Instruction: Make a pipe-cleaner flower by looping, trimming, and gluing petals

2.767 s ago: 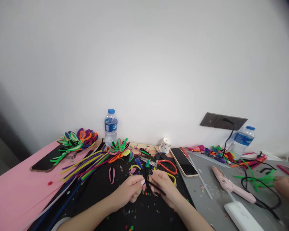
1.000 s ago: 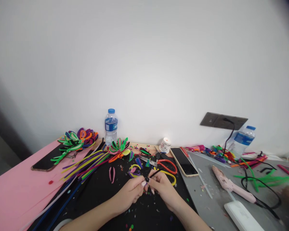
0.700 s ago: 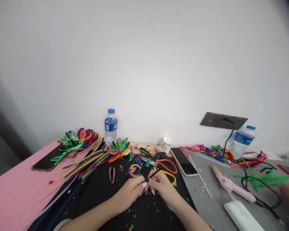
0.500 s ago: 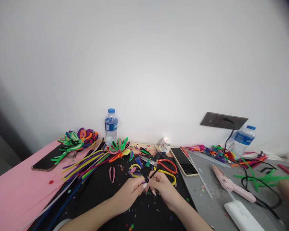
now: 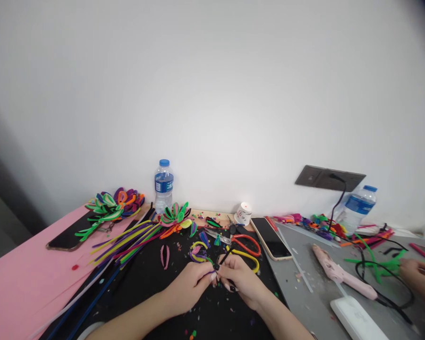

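Surface: we see a black mat under the hands, scattered with small coloured clippings; a pink sheet lies on its left and a grey mat on its right.
Room: we see a plain white wall directly behind the table, with a dark socket plate low on it at the right and a black cable plugged into it.
Left hand: our left hand is closed, fingertips pinching a black pipe cleaner at the middle of the black mat.
Right hand: our right hand is closed on the same black pipe cleaner, touching the left hand's fingertips; the free end sticks up and away from us.
Near the hands: red-handled scissors and a yellow loop lie just beyond the right hand; small folded purple and yellow pieces lie just beyond the left.
Stock: a bundle of straight pipe cleaners in mixed colours lies left of the hands, with finished flowers at its far end and more flowers on the pink sheet.
Phones: one dark phone rests on the pink sheet, another phone at the grey mat's edge.
Tools at right: a pink glue gun lies on the grey mat, with a white block near it.
Other person: another person's hand reaches in at the right edge beside green pipe cleaners.
Writing: the water bottle by the wall and the second bottle carry blue labels, and a small white roll carries a red mark; we cannot read any of them.
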A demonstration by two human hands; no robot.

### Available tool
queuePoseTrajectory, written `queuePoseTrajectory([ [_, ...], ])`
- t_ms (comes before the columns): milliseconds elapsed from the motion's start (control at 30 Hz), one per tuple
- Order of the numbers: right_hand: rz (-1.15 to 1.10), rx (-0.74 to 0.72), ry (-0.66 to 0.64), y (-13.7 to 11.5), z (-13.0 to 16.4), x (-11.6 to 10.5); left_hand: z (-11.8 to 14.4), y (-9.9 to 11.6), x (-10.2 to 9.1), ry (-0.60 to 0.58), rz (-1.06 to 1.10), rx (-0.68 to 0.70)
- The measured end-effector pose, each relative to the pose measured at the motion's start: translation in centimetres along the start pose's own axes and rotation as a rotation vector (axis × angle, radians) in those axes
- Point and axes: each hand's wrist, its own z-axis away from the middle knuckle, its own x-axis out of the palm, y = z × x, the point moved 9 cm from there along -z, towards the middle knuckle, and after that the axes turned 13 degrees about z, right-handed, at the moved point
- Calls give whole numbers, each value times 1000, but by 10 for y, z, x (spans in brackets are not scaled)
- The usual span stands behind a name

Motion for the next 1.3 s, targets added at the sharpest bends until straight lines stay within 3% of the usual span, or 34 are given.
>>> queuePoseTrajectory([
  [300,-15,79,75,0,1,-10,-2,-10,-7,69,143,-33],
  [500,-79,7,215,-8,-2,-29,-7,-14,-25,207,288,-13],
  [767,25,-17,346,-10,1,-37,-4,-41,-16,229,749,-203],
  [967,235,-18,195,-13,-1,-17,-4,-47,-10,227,901,-237],
  [1300,308,-86,153,-16,0,-10,-3,-40,-9,213,935,-237],
])
